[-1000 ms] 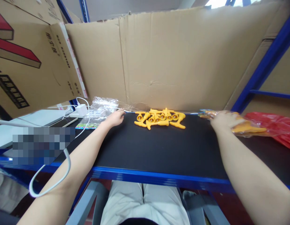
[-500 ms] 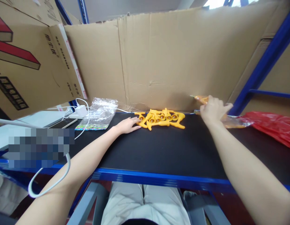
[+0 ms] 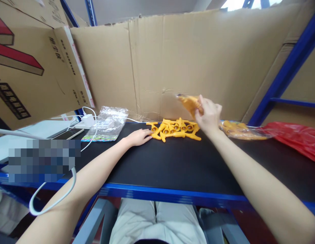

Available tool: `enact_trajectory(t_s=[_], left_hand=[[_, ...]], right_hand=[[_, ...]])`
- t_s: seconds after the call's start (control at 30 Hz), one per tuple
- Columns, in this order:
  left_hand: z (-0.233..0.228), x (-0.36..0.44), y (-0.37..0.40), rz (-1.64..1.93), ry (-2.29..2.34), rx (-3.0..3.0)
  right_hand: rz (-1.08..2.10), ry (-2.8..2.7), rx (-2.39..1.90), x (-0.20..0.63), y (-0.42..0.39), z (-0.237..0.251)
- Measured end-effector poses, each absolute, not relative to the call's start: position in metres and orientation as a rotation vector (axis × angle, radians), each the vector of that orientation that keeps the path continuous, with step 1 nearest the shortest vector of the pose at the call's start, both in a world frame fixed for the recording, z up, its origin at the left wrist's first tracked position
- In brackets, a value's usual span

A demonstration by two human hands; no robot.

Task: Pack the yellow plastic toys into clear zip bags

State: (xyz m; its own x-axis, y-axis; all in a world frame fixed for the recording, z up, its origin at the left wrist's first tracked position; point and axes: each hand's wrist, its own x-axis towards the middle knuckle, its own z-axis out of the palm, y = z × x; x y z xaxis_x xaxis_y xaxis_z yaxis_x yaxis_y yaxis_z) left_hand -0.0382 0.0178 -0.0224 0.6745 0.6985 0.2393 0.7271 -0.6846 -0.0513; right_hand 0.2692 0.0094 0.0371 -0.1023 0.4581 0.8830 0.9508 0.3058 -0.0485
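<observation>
Several yellow plastic pieces (image 3: 179,134) with forked arms and round amber-coloured balls lie in a cluster on the black tabletop. At the cluster's left end my left hand (image 3: 139,137) lies flat, fingers stretched out, its fingertips touching or just beside the nearest piece. My right hand (image 3: 209,115) is raised above the right end of the cluster. Its fingers are closed on a clear bag of orange-yellow pieces (image 3: 190,104), which is tilted and a little blurred. Another clear bag with similar yellow pieces (image 3: 240,130) lies on the table to the right.
A red plastic bag (image 3: 294,139) is at the right. To the left are a crumpled clear bag (image 3: 109,122), a phone (image 3: 69,134), a white charger (image 3: 87,120) and looping white cables. Cardboard (image 3: 198,61) walls the back; a blue rail (image 3: 172,195) edges the front.
My right hand has moved left with the bag, away from the other bag, to above the loose yellow pieces. My left hand has stayed nearly in place.
</observation>
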Motion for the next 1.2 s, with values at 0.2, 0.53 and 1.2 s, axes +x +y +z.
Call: enact_trajectory(t_s=[0.2,0.53,1.2], left_hand=[[-0.02,-0.039,0.017,-0.294,-1.157,-2.707],[-0.017,-0.042,0.018,-0.379,-1.236,-2.511],[-0.012,-0.034,0.009,-0.453,-1.332,-2.513]], right_hand=[[-0.577,-2.204,-0.774,0.245,0.024,-0.001],[-0.398,-2.324,-0.902,0.24,0.018,-0.008],[-0.282,-2.301,-0.939,0.242,0.047,-0.028]])
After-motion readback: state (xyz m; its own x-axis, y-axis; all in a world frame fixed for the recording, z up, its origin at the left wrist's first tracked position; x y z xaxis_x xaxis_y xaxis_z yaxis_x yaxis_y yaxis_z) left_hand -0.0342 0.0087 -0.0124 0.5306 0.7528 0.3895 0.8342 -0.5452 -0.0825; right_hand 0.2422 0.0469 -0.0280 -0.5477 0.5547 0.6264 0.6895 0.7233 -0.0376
